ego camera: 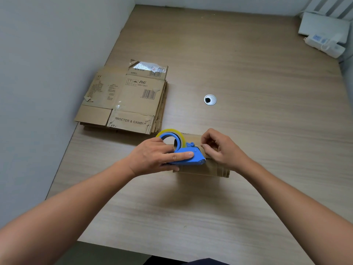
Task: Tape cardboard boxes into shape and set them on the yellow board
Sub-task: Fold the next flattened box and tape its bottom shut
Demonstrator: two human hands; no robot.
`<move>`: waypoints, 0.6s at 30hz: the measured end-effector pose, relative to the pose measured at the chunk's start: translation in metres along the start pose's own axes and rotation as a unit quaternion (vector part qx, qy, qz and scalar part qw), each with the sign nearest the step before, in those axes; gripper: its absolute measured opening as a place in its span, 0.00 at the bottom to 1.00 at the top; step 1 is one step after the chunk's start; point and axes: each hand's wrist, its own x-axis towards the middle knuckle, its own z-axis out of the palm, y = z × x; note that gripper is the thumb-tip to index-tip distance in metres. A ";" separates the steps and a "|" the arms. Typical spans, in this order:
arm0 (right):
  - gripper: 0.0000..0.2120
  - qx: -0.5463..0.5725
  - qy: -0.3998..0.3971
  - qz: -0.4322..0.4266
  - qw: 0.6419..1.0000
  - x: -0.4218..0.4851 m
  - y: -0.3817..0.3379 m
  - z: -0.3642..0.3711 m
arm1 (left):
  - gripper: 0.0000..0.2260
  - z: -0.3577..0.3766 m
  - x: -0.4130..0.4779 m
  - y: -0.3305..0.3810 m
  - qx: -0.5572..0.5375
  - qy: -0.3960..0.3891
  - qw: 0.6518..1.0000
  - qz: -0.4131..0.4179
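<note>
Box (202,170) lies under left grip (152,155) (holding dispenser (196,160)), right grip (223,150) pinching tape (182,138).

Pale wood-grain table (257,131) across most of view, set into a corner. Plain white wall (47,73) flush along left edge; 2nd white wall (210,2) along far edge. 1 round cable grommet (210,99) in tabletop near centre, silver rim, dark opening. Far right corner: 1 flat white box (322,25), 1 white power strip (324,44) with white cable just in front. Grey-and-white striped panel (328,6) above, nature unclear. Grey floor (105,253) below near edge. Light soft, even; shadows faint.
</note>
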 end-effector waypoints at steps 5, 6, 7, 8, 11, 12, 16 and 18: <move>0.06 0.081 0.005 0.035 0.996 0.000 -0.004 0.006 | 0.26 -0.001 0.001 -0.002 0.012 0.002 1.000 0.002; 0.07 0.101 0.008 0.042 0.994 0.001 -0.005 0.006 | 0.25 -0.001 0.002 -0.001 0.013 0.003 1.000 0.005; 0.08 0.113 0.011 0.047 0.992 0.002 -0.004 0.006 | 0.25 -0.001 0.003 -0.001 0.011 0.003 1.000 0.006; 0.09 0.116 0.015 0.048 0.992 0.004 -0.004 0.005 | 0.25 -0.002 0.004 -0.001 0.009 0.002 1.000 0.006; 0.05 0.087 0.024 0.051 0.995 0.008 -0.003 0.005 | 0.26 -0.003 0.005 -0.001 0.010 -0.002 1.000 0.002; 0.04 0.093 0.025 0.055 0.994 0.007 -0.002 0.004 | 0.26 -0.003 0.005 -0.001 0.011 -0.003 1.000 0.001; 0.05 0.124 0.012 0.065 0.990 0.002 -0.001 0.003 | 0.26 -0.002 0.005 -0.002 0.014 0.000 1.000 -0.001; 0.04 0.141 0.019 0.059 0.988 0.000 -0.001 0.003 | 0.26 -0.002 0.004 -0.002 0.013 -0.004 1.000 0.000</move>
